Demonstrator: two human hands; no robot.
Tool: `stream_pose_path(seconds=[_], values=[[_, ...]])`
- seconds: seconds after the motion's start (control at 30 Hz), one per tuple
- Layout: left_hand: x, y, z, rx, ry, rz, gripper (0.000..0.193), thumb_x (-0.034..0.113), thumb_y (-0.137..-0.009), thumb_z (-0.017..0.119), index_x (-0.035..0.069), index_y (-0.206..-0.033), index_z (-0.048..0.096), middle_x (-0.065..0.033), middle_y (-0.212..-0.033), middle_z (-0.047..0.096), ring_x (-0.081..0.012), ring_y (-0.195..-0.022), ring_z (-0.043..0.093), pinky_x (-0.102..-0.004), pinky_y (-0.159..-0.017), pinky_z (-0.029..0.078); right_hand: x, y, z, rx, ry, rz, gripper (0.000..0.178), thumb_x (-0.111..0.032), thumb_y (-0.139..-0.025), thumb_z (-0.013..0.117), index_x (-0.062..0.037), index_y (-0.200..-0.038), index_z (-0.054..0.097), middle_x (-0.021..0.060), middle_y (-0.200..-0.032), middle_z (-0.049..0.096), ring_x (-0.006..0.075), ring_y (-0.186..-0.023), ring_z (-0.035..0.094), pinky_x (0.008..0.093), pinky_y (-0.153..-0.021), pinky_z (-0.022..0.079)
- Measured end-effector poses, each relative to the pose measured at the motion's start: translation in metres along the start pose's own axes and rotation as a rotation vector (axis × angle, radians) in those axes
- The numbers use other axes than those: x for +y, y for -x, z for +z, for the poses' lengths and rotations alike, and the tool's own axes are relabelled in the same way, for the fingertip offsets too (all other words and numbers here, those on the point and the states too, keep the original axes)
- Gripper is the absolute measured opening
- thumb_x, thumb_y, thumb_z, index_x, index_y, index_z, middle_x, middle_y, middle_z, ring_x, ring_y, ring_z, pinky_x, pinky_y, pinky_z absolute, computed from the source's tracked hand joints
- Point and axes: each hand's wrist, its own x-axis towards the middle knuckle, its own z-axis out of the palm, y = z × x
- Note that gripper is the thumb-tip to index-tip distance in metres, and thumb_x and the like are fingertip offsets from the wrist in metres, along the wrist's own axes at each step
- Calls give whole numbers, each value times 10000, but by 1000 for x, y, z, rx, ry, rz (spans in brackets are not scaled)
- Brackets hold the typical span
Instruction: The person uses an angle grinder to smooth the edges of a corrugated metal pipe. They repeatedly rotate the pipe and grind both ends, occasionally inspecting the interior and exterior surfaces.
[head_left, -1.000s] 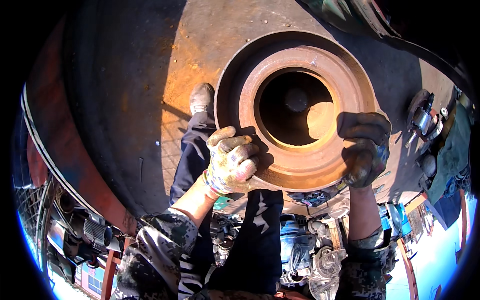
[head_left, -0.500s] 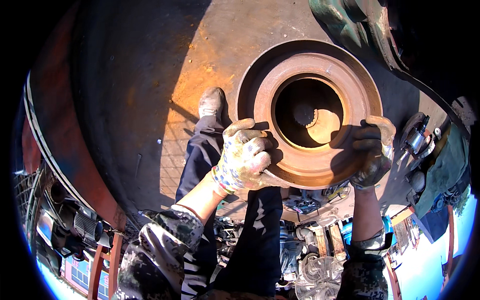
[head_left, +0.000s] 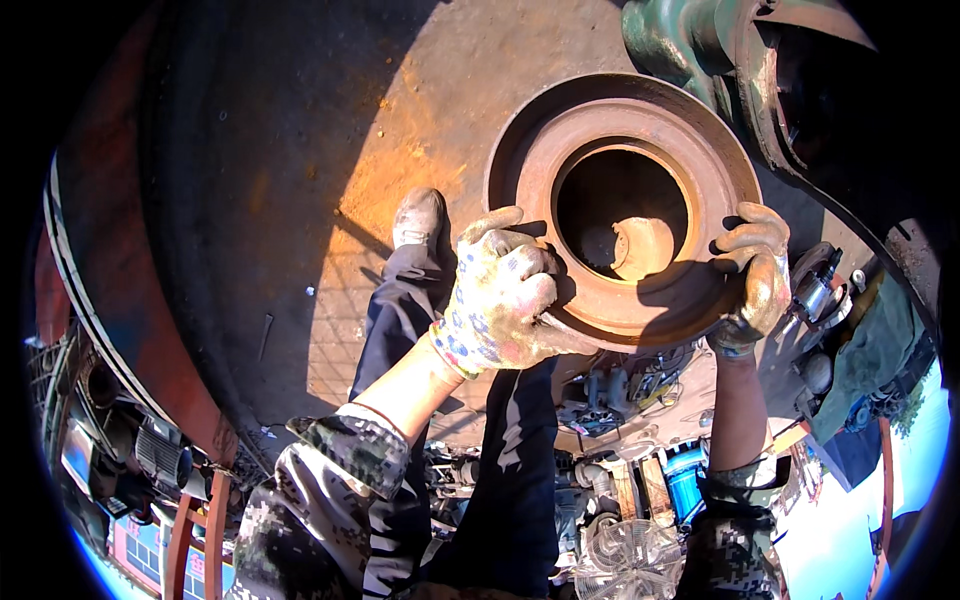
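A rusty round metal part, like a thick ring with a raised outer rim and a wide central hole, is held up in front of me. My left hand, in a stained pale glove with blue spots, is closed on its lower left edge. On the lower right edge, my right hand, in a soiled glove, curls its fingers over the rim. Through the hole shows a rust-coloured curved piece with a notched edge; I cannot tell whether it belongs to the part. The part's underside is hidden.
Dark ground with orange rust dust lies ahead, near my shoe. A green metal casting stands at the upper right. A curved red metal piece runs along the left. Behind me are a fan guard and assorted machine parts.
The round part has risen slightly in the view and shifted a little right, with both hands still on it. More sunlight falls on my right glove.
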Motion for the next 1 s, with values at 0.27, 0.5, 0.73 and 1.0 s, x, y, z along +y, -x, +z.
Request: stream_pose_path(seconds=[0.27,0.5,0.73,1.0], values=[[12,13,5,-28,4,-40,506,571,-623,886,155,-806,661,-26,-922,660,-284,-993,651,-553,-1074,415,-3,15,-8,-38,-71,98,384,-342,-1022,511,-28,-888,687,141,-1131,682,262,-1091,652,376,-900,528],[11,30,3,-108,-44,19,422,461,-570,788,146,-835,696,-25,-912,666,-269,-1003,657,-527,-1038,463,-15,36,-10,-81,11,47,521,-446,-1080,455,5,-974,693,151,-1121,696,254,-1066,659,362,-888,533],[9,50,0,-183,-58,59,395,378,-548,700,145,-867,703,-24,-965,697,-262,-1026,656,-504,-985,507,-9,103,-7,-8,-190,306,606,-510,-1024,525,31,-1292,578,120,-1266,658,201,-1091,652,337,-927,539],[7,76,-1,-238,-124,94,331,384,-640,728,179,-901,727,4,-952,707,-244,-1034,669,-497,-1027,469,-44,94,4,-27,-20,57,714,-550,-1118,191,-124,-781,655,51,-976,701,282,-1148,563,490,-1034,438]])
